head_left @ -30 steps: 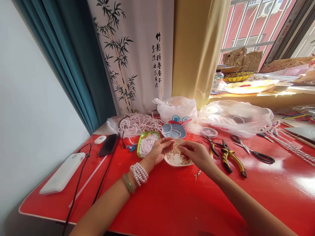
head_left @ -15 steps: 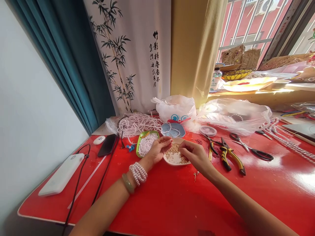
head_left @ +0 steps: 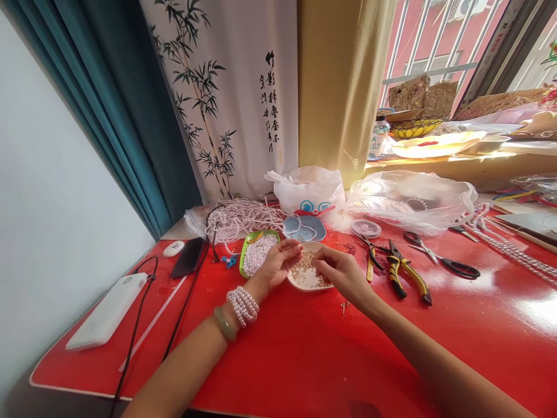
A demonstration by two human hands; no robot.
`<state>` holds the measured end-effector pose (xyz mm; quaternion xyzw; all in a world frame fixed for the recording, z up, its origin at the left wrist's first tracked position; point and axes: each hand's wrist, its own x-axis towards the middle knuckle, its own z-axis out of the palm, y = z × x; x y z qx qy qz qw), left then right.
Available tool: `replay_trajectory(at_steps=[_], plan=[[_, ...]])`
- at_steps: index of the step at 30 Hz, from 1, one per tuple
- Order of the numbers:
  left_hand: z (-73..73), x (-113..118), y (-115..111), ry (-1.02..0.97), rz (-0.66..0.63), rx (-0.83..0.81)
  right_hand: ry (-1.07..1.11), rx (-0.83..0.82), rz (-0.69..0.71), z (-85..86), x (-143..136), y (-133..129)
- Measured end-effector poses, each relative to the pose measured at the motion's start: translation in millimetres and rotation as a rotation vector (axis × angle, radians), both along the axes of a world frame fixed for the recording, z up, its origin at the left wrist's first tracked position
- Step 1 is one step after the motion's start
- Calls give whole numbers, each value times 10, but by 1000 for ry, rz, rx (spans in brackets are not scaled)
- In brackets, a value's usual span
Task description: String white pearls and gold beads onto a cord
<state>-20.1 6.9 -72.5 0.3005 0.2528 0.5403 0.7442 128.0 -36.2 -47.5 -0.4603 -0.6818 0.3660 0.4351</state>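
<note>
A white dish with small gold beads lies on the red table. At its left edge is my left hand, thumb and fingertips pinched on something too small to make out. Strands of pearly beads and a green bangle circle that wrist. My right hand reaches over the dish's right side, fingertips pinched just above the gold beads; what they hold is hidden. A green tray of pearly beads stands beside my left hand.
Yellow-black pliers, scissors and smaller pliers lie at the right. Behind are a blue dish, pearl strands and plastic bags. A phone, white power bank and cables lie at the left.
The view has shifted slightly. Both hands keep nearly the same pinched poses at the dish, with my right hand a little farther left relative to it.
</note>
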Motion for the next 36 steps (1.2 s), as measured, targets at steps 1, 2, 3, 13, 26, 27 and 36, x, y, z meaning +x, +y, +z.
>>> replay_trajectory(at_steps=[1, 2, 3, 13, 26, 27, 36], plan=[[-1, 0, 1, 0, 0, -2, 1, 2, 2, -1, 0, -2], [-4, -1, 4, 0, 0, -5, -1, 4, 3, -2, 1, -5], [-7, -2, 7, 0, 1, -8, -4, 9, 3, -2, 2, -8], [-27, -5, 23, -6, -12, -6, -42, 31, -14, 19, -16, -26], [-20, -13, 2, 14, -17, 15, -56, 50, -16, 32, -26, -41], [-19, -14, 3, 16, -18, 17, -56, 49, -18, 32, -26, -42], [-37, -10, 25, 104, 27, 99, -130, 47, -54, 16, -20, -27]])
